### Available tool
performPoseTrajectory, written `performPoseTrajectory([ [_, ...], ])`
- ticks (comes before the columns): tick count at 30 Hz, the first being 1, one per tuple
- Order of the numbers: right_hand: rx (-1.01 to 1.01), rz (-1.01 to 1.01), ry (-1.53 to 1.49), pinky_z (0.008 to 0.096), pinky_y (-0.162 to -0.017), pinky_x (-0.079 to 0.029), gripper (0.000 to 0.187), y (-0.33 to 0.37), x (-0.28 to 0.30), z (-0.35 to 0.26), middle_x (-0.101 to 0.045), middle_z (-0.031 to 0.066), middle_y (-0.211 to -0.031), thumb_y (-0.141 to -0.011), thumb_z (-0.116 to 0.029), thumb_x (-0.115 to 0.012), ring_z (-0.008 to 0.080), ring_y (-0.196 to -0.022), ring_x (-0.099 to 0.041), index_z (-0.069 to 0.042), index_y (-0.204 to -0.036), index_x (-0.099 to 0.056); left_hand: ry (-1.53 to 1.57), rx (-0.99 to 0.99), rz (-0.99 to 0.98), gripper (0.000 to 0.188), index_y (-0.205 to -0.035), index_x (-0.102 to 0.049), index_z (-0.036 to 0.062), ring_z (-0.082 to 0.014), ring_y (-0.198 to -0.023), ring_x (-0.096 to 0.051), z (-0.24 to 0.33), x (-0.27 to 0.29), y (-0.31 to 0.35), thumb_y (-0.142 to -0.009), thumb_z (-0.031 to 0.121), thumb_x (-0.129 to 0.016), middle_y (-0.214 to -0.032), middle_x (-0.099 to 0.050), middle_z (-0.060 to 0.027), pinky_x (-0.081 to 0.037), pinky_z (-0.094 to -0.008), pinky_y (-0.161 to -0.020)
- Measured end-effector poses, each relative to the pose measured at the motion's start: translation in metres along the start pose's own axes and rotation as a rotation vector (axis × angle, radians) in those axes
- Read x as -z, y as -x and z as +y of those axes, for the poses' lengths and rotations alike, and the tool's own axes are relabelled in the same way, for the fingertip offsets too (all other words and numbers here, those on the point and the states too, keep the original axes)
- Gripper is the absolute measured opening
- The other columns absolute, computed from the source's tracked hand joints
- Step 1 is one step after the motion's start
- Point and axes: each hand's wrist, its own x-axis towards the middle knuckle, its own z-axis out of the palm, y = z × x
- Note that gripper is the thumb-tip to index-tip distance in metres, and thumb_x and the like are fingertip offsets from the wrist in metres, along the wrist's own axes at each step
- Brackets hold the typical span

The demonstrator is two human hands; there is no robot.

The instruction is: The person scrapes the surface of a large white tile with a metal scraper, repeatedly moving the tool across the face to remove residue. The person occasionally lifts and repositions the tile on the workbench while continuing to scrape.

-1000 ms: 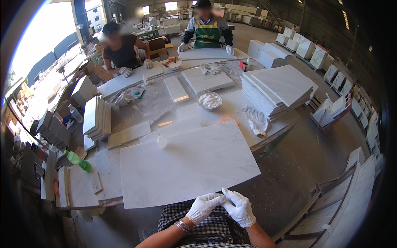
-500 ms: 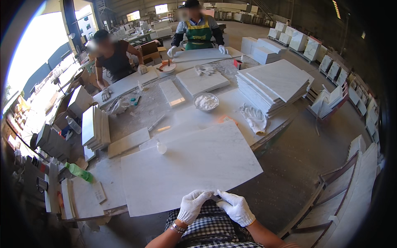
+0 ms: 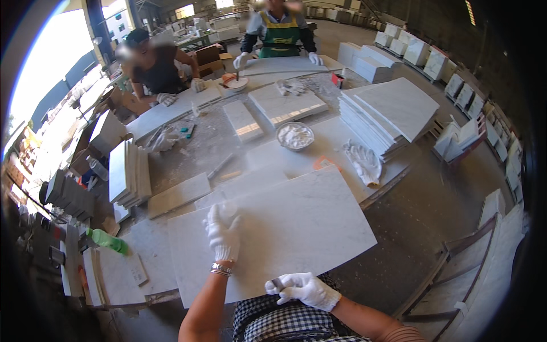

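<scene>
A large white marble slab [image 3: 296, 211] lies in front of me on the worktable, its near edge by my checked apron. My gloved left hand [image 3: 221, 231] is over its left part, fingers stretched and thumb apart, right beside a small translucent bottle [image 3: 229, 210]. The hand partly covers the bottle, and I see no grip round it. At the slab's near edge my gloved right hand [image 3: 305, 289] pinches a small, flat, dark grey piece [image 3: 277, 283]; its exact kind is too small to make out.
A bowl of white paste [image 3: 295, 137], loose gloves [image 3: 363, 162] and a tall slab stack [image 3: 387, 114] stand beyond. To the left are a green bottle [image 3: 108, 241] and upright slabs [image 3: 130, 171]. Two people work at the table's far side. Slabs on a rack [image 3: 473, 273] stand right.
My left hand has left my right hand and moved forward and left to the small bottle. My right hand, with the grey piece, has shifted slightly left and nearer me.
</scene>
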Motion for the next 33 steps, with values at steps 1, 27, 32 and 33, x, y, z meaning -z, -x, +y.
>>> performPoseTrajectory([
  [1, -0.034, -0.045, -0.004, 0.0372, -0.095, -0.062, 0.023, -0.011, -0.004, 0.006, -0.068, 0.017, -0.135, -0.101, -0.007, -0.07, 0.0232, -0.118, -0.069, 0.005, -0.121, -0.072, -0.039, -0.025, -0.001, 0.072, -0.149, -0.055, 0.0019, -0.0349, -0.128, -0.062, 0.0, -0.005, -0.009, -0.088, 0.025, -0.086, -0.134, -0.068, -0.0208, -0.039, -0.044, -0.12],
  [27, 0.778, 0.927, 0.259, 0.0295, -0.075, -0.062, 0.013, -0.021, 0.15, -0.082, -0.077, 0.0074, -0.094, -0.099, -0.005, -0.072, 0.0154, -0.084, -0.074, 0.0, -0.11, -0.074, 0.209, 0.239, -0.221, 0.024, -0.115, -0.074, 0.0061, -0.0183, -0.099, -0.069, -0.005, 0.007, -0.022, -0.094, 0.018, -0.077, -0.098, -0.075, -0.0067, -0.051, -0.0349, -0.1],
  [32, 0.683, 0.784, 0.456, 0.0279, -0.079, -0.059, 0.014, -0.028, 0.102, -0.045, -0.078, 0.0044, -0.094, -0.098, -0.009, -0.073, 0.0106, -0.082, -0.072, -0.005, -0.111, -0.075, 0.313, 0.151, -0.206, 0.02, -0.116, -0.074, 0.0018, -0.0112, -0.095, -0.063, -0.008, 0.015, -0.005, -0.098, 0.011, -0.073, -0.101, -0.071, -0.0009, -0.052, -0.0289, -0.088],
  [33, 0.667, 0.753, 0.465, 0.0285, -0.08, -0.059, 0.013, -0.036, 0.088, -0.035, -0.078, 0.0046, -0.097, -0.098, -0.009, -0.074, 0.012, -0.085, -0.072, -0.006, -0.11, -0.075, 0.307, 0.15, -0.205, 0.021, -0.116, -0.074, 0.0013, -0.0115, -0.096, -0.063, -0.01, 0.017, -0.002, -0.098, 0.011, -0.073, -0.103, -0.071, -0.0015, -0.052, -0.029, -0.088],
])
